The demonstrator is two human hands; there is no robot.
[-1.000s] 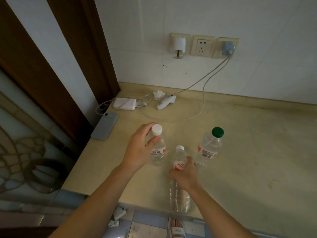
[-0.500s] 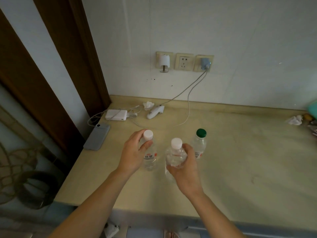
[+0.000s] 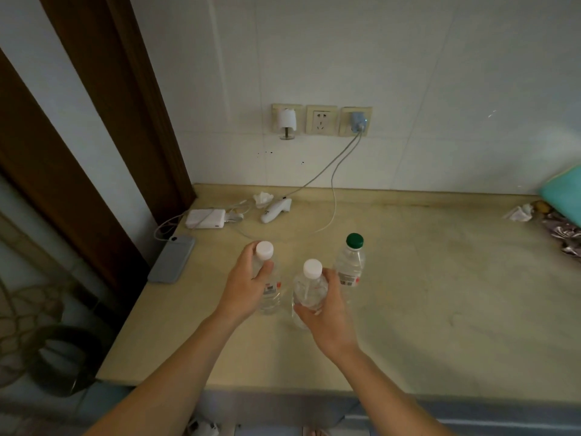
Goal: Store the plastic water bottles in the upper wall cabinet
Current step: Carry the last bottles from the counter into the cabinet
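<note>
a: what are the hands doing?

b: the left hand (image 3: 248,286) is curled round the neck and shoulder of a white-capped bottle (image 3: 267,278), thumb just under the cap. that bottle looks upright with its base on or very near the countertop (image 3: 440,309); i cannot tell whether it touches.

a: and the other one?

b: the right hand (image 3: 327,313) grasps a second white-capped bottle (image 3: 309,286) round its upper body, fingers wrapped from the 5 o'clock side. the bottle leans, cap toward the camera, and seems lifted off the counter, though the hand hides its base.

a: any more bottles?

b: one green-capped bottle (image 3: 350,262) stands upright by itself at about 1 o'clock from the right hand, just beside its fingertips. nobody holds it.

a: what else is on the counter?

b: at 10 o'clock from the bottles a grey phone (image 3: 172,259) lies flat near the counter's left edge. beyond it, toward 11 o'clock, sit a white charger brick (image 3: 206,218) and a white handheld device (image 3: 276,210), with cables running up to the wall sockets (image 3: 321,120) at 12 o'clock. a crumpled tissue (image 3: 518,213) and something teal (image 3: 562,191) lie far out at 2 o'clock.

a: is a cabinet in view?

b: only wall tile and a brown door frame (image 3: 125,105) on the left show.
</note>
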